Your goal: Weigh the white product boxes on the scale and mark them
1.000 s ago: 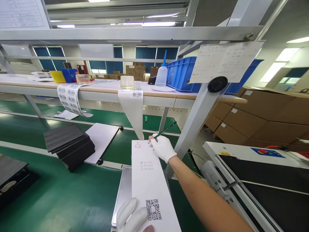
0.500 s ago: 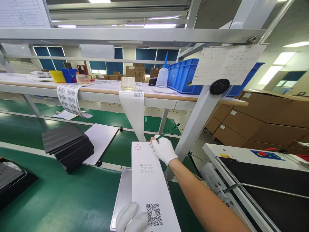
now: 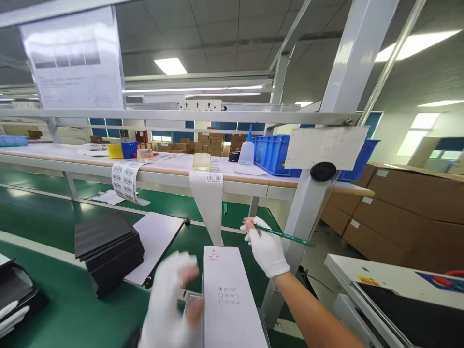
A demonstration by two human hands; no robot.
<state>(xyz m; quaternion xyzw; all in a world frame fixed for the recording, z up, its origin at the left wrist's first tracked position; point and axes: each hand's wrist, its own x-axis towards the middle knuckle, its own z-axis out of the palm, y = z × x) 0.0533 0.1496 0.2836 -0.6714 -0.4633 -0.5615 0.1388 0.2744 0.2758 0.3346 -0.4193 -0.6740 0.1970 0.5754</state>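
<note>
Right hand (image 3: 267, 251), white-gloved, is closed around a green pencil (image 3: 286, 236): pinch near the writing end, shaft sticking out to the right, roughly level. Tip is lifted, clear of the white box (image 3: 230, 295).

The box lies lengthwise just below and to the left of that grip, on a metal plate (image 3: 191, 309). Its checkbox list (image 3: 229, 296) shows the top box ticked, the two under it blank.

Left hand (image 3: 170, 302) is motion-blurred beside the box's left edge. Can't tell whether it's open or holding anything; it seems to be off the box, or barely touching it.

A white label strip (image 3: 209, 203) hangs from the shelf (image 3: 232, 176) straight beyond the box's far end, a barcode label (image 3: 214, 178) at its top, above and left of the pencil hand.

My read on doing this well:
- Keep the pencil point up and away from the lid; a stray mark on white card shows.
- Get the blurred hand steady on the box before shifting it. It's long and narrow, so it'll pivot on the plate if pushed at one end.
- If peeling a label, take it by the corner with the fingertips (image 3: 249, 223). Gloves plus a held pencil make that fiddly.

Black sheets (image 3: 108, 246) are stacked well to the left, out of the way.
</note>
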